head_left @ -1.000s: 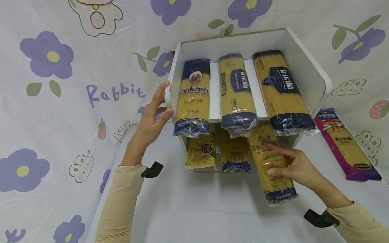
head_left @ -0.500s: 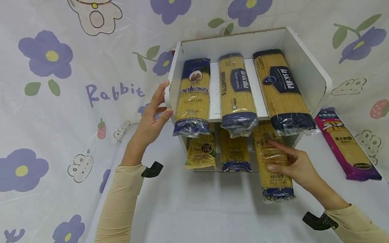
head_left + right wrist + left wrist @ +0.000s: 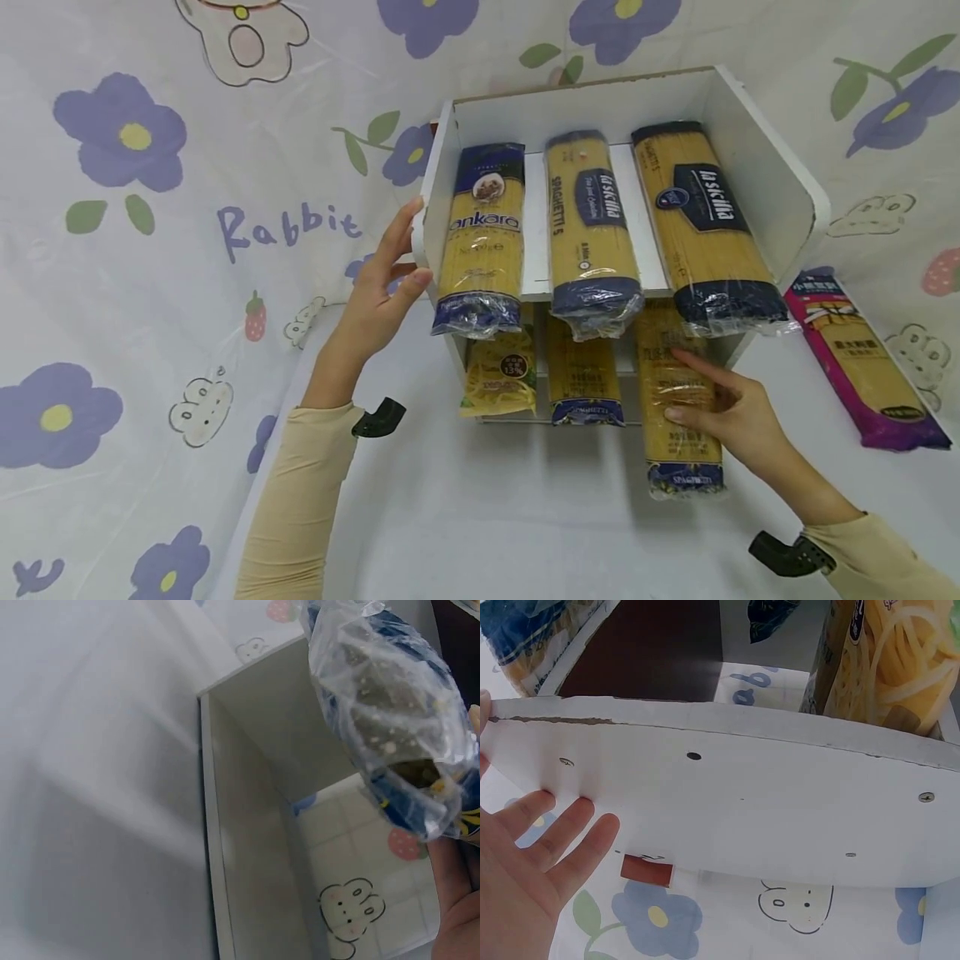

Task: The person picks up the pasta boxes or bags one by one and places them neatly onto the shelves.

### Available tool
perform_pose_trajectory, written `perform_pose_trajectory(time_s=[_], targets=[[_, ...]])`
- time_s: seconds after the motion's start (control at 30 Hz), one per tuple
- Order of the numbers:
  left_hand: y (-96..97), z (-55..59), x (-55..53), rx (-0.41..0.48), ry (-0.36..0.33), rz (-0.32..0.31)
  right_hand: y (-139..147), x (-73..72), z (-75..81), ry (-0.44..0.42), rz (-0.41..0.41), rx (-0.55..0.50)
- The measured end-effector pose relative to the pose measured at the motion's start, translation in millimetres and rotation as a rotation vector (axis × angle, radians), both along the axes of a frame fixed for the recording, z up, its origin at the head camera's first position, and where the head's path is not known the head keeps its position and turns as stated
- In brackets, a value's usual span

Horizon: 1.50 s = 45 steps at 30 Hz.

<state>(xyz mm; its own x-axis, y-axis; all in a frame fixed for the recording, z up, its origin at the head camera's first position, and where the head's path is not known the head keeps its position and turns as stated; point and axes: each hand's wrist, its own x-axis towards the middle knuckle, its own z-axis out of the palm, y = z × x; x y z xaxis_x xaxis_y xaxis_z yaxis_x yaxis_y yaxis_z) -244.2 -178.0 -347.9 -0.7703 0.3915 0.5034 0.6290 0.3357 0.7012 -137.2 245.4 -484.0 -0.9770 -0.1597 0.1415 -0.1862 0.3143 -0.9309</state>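
Observation:
My right hand (image 3: 738, 421) grips a clear-wrapped pack of spaghetti (image 3: 678, 417) by its right side, thumb and index finger lying over its face. The pack's upper end is under the top shelf, hidden there, while its blue lower end sticks out in front. In the right wrist view the crinkled end of the spaghetti pack (image 3: 397, 720) fills the upper right. My left hand (image 3: 375, 304) rests against the left side of the white shelf unit (image 3: 536, 250). In the left wrist view, the left hand's fingers (image 3: 570, 832) press on the side panel (image 3: 772, 802).
On the top shelf lie an Ankara pasta pack (image 3: 483, 242) and two La Sicilia spaghetti packs. Below are a yellow noodle pack (image 3: 500, 375) and another spaghetti pack (image 3: 585, 375). A pink-and-purple pasta pack (image 3: 862, 358) lies right of the unit.
The spaghetti pack in my right hand has turned from slanting to nearly straight, its front end swinging left and slightly back toward the shelf. My left hand stays at the unit's side.

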Motion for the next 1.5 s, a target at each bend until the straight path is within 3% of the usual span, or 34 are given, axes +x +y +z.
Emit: perform_pose_trajectory(time_s=[0.37, 0.77, 0.97, 1.3, 1.5], targets=[[1.1, 0.6, 1.5, -0.011, -0.014, 0.015, 9.8, -1.8, -4.5, -0.006, -0.025, 0.025], [-0.2, -1.5, 1.8, -0.009, -0.006, 0.019, 11.6, -3.5, -6.5, -0.018, 0.009, -0.015], [-0.4, -0.5, 3.3, -0.01, -0.003, 0.026, 13.0, -3.9, -2.6, -0.037, -0.005, 0.051], [0.2, 0.1, 2.6, -0.012, -0.001, 0.028, 17.1, -6.2, 13.1, -0.14, 0.05, 0.093], [0.9, -1.1, 0.6, -0.01, 0.001, 0.019, 24.5, -6.2, 16.9, -0.11, 0.098, 0.203]])
